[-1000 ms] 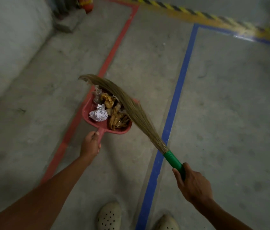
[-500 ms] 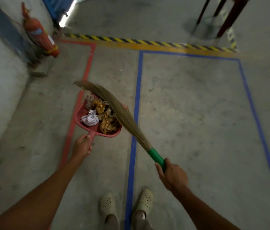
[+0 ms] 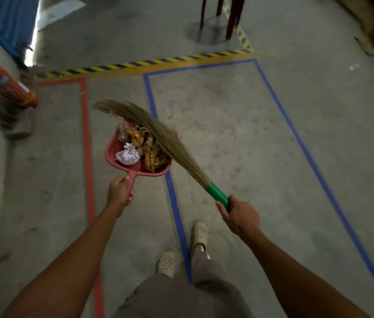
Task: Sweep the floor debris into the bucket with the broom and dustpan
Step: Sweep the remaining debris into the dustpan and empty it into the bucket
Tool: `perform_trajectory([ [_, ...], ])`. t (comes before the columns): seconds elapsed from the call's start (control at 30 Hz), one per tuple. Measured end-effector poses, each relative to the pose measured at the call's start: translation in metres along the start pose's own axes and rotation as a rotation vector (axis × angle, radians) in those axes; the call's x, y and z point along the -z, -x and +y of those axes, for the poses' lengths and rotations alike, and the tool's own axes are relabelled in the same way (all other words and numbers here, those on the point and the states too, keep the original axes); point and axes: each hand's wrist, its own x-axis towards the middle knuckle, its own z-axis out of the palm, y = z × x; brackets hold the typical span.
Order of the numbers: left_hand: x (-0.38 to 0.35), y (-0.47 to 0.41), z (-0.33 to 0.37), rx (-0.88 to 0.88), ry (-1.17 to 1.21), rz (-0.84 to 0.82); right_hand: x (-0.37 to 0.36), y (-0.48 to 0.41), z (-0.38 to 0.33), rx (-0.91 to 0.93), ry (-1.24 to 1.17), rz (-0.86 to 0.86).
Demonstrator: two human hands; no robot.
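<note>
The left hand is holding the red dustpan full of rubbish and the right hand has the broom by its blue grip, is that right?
Almost. The head view shows the broom has a green grip, not blue. The left hand does hold the red dustpan of rubbish, and the right hand holds that grip.
</note>
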Motion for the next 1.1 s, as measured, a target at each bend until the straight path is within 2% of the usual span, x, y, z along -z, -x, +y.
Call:
perform_trajectory([
  [0.27,-0.004,0.045,0.012,-0.108,-0.065,-0.204,-0.023,0.112,0.022,-0.215,-0.074,0.111],
  [0.57,-0.094,0.119,0.023,-0.267,-0.204,-0.532,-0.033,0.245,0.077,-0.565,-0.181,0.209],
  [0.8,-0.191,0.24,0.025,-0.426,-0.277,-0.772,-0.04,0.364,0.148,-0.829,-0.274,0.34],
  [1.1,-0.313,0.449,-0.021,-0.516,-0.346,-0.997,-0.063,0.553,0.261,-1.088,-0.353,0.448],
])
